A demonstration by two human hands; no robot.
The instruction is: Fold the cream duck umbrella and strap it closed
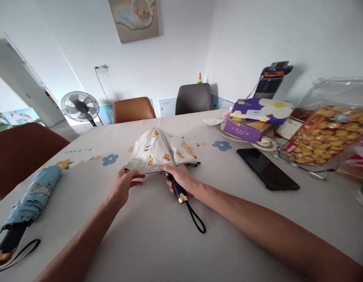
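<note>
A white folding umbrella point(158, 150) with small yellow cartoon prints lies loosely folded on the table, its canopy bunched out and pointing away from me. Its black handle point(178, 188) has a gold-coloured end and a black wrist loop, and points toward me. My left hand point(125, 184) pinches the canopy's near left edge between thumb and fingers. At the near rim, my right hand point(179, 178) closes round the umbrella where handle and canopy meet, thumb on the fabric. Some of the right fingers are hidden beneath it.
A rolled blue umbrella point(34, 197) lies at the left. To the right are a black phone point(266, 168), eyeglasses point(304, 166), a purple tissue box point(260, 109), a bag of cookies point(328, 133) and a dark bottle point(269, 84). Chairs stand round the table point(134, 243).
</note>
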